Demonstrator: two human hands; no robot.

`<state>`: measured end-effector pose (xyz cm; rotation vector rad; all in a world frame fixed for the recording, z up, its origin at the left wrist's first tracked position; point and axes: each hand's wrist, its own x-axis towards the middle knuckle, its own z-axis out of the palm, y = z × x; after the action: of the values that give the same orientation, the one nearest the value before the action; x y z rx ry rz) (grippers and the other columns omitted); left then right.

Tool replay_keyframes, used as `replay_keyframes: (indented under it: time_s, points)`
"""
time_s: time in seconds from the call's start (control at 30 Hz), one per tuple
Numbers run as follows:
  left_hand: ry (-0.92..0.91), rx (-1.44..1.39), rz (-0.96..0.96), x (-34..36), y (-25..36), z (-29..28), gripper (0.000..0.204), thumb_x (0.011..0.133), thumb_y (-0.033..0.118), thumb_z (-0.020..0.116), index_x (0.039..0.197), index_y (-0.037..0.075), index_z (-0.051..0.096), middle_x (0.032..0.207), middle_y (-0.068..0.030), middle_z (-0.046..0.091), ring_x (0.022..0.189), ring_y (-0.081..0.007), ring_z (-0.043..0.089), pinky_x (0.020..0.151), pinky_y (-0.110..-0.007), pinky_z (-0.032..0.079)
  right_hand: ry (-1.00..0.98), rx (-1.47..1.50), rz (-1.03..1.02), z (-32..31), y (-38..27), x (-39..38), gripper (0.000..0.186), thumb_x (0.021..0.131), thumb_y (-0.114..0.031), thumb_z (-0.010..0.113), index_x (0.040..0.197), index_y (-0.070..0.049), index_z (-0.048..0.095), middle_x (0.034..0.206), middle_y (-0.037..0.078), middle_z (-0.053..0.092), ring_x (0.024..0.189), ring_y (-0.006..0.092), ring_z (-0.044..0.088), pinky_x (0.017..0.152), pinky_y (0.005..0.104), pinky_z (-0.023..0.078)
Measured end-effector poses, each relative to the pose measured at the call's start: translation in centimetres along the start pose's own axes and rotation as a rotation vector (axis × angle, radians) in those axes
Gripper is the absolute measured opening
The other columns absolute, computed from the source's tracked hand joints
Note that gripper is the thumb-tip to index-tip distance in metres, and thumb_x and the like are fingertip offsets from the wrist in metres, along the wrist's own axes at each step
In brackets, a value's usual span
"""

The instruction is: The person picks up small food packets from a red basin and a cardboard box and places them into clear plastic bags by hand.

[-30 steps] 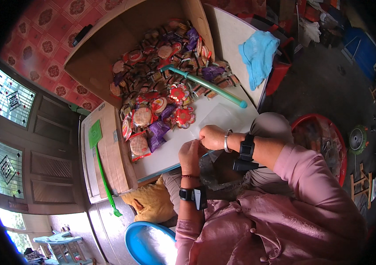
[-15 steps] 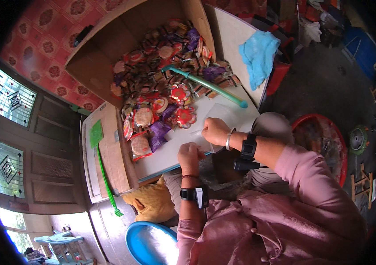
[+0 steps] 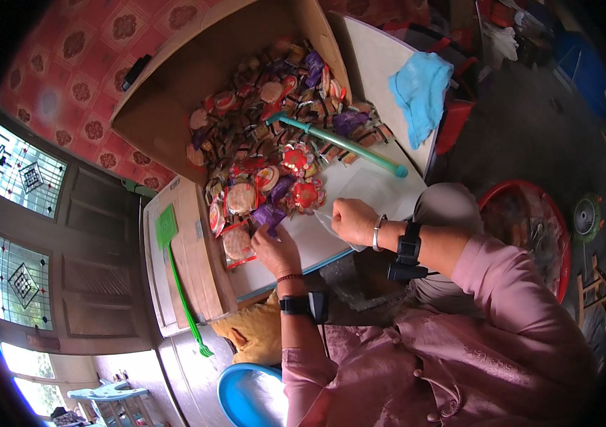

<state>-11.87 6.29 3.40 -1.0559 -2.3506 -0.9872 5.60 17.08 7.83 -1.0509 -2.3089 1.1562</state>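
My left hand [image 3: 276, 254] has its fingers closed around part of a shiny purple snack packet [image 3: 269, 215] at the near edge of the pile. The fingertips are partly hidden by the hand itself. My right hand [image 3: 353, 221] is a fist, gripping a thin clear plastic bag [image 3: 325, 220] whose edge sticks out to its left. Beside the left hand lies a round pale biscuit in a clear, red-edged wrapper [image 3: 237, 243]. Red flower-shaped packets [image 3: 308, 193] lie between and beyond my hands.
A large cardboard box [image 3: 168, 92] lies open toward me, heaped snacks spilling onto the white tabletop [image 3: 303, 245]. A green tube with a hooked end [image 3: 349, 146] lies across them. Left is a green fly swatter [image 3: 166, 226]; right, a blue cloth [image 3: 420, 92] and a red tub [image 3: 566, 242].
My left hand has moved left and away from my right hand, onto the purple packet. My right hand stays near the same spot with the bag. The view has shifted slightly.
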Motion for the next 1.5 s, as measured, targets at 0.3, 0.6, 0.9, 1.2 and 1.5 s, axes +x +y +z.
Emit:
replay_keyframes:
  time_s: [0.3, 0.6, 0.9, 1.2, 1.5]
  points:
    - [-0.142, -0.086, -0.353, 2.7, -0.8, 0.8, 0.044, 0.073, 0.017, 0.07, 0.111, 0.005, 0.053, 0.098, -0.0152, 0.063, 0.091, -0.0331, 0.06, 0.085, -0.043, 0.045, -0.056, -0.051, 0.007, -0.3, -0.6, -0.2, 0.019, 0.08, -0.016, 0.055, 0.081, 0.001, 0.062, 0.082, 0.022, 0.065, 0.08, 0.0392, 0.064, 0.074, 0.047, 0.05]
    - [-0.114, -0.458, -0.431, 2.0, -1.3, 0.6, 0.043, 0.074, 0.001, 0.066, 0.113, 0.0, 0.048, 0.087, -0.0093, 0.061, 0.077, -0.017, 0.058, 0.071, -0.03, 0.049, -0.063, -0.083, 0.025, -0.1, -0.6, -0.1, 0.019, 0.08, -0.015, 0.055, 0.084, 0.001, 0.062, 0.086, 0.022, 0.066, 0.084, 0.0393, 0.064, 0.076, 0.0473, 0.05]
    - [-0.301, -0.943, -0.503, -1.7, 2.5, -4.2, 0.038, 0.082, -0.004, 0.064, 0.117, 0.002, 0.049, 0.082, -0.0026, 0.059, 0.072, -0.0093, 0.054, 0.066, -0.023, 0.044, -0.065, -0.06, -0.017, -0.1, -0.4, -0.2, 0.017, 0.08, -0.01, 0.053, 0.085, 0.004, 0.061, 0.088, 0.024, 0.064, 0.085, 0.0412, 0.062, 0.076, 0.0487, 0.048]
    - [-0.582, -0.827, -0.356, -3.9, 4.4, -5.6, 0.037, 0.079, -0.002, 0.066, 0.113, 0.003, 0.054, 0.077, 0.0012, 0.054, 0.069, -0.0075, 0.05, 0.063, -0.022, 0.042, -0.093, -0.069, -0.05, 0.0, -0.3, -0.1, 0.015, 0.077, -0.005, 0.052, 0.081, 0.005, 0.062, 0.085, 0.026, 0.064, 0.085, 0.0425, 0.062, 0.074, 0.0483, 0.049]
    - [-0.564, -0.69, -0.31, -4.8, 4.9, -4.6, 0.03, 0.077, 0.002, 0.069, 0.104, 0.003, 0.057, 0.071, 0.0008, 0.054, 0.064, -0.0076, 0.05, 0.059, -0.023, 0.042, 0.009, -0.057, -0.103, 0.8, 0.2, 0.0, 0.012, 0.08, -0.008, 0.054, 0.08, 0.002, 0.061, 0.08, 0.023, 0.064, 0.081, 0.0411, 0.062, 0.071, 0.048, 0.049]
